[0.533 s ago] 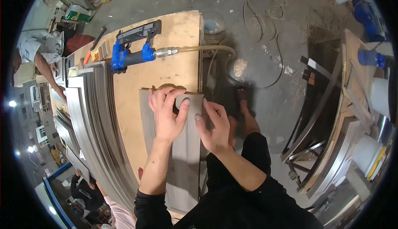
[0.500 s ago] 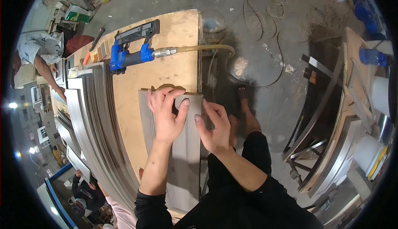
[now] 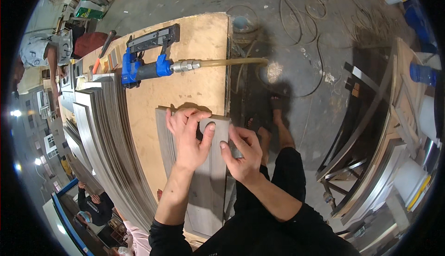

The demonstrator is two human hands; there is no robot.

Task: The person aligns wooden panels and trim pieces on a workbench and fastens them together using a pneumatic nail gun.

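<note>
Grey wood-grain boards [image 3: 204,186] lie side by side along the worktable's right edge, running toward my body. My left hand [image 3: 189,137] curls its fingers over the far end of the boards, thumb resting on top. My right hand [image 3: 244,156] grips the right edge, its thumb on the upper face and its fingers along the side. Beyond my hands, a blue and black nail gun [image 3: 147,68] lies on the bare wooden tabletop [image 3: 204,33], joined to a tan air hose [image 3: 232,62].
A stack of long grey boards [image 3: 109,131] stands on the left. Past it lies a hammer [image 3: 103,52] with an orange handle. Loops of hose [image 3: 299,19] cover the floor. A rack of strips [image 3: 389,117] is at right. Two co-workers [image 3: 95,209] [image 3: 39,52] are at left.
My hands keep their hold on the boards, and the whole view has shifted slightly. At left, one co-worker's arm has drawn back from the stack, and the other's panel has tilted.
</note>
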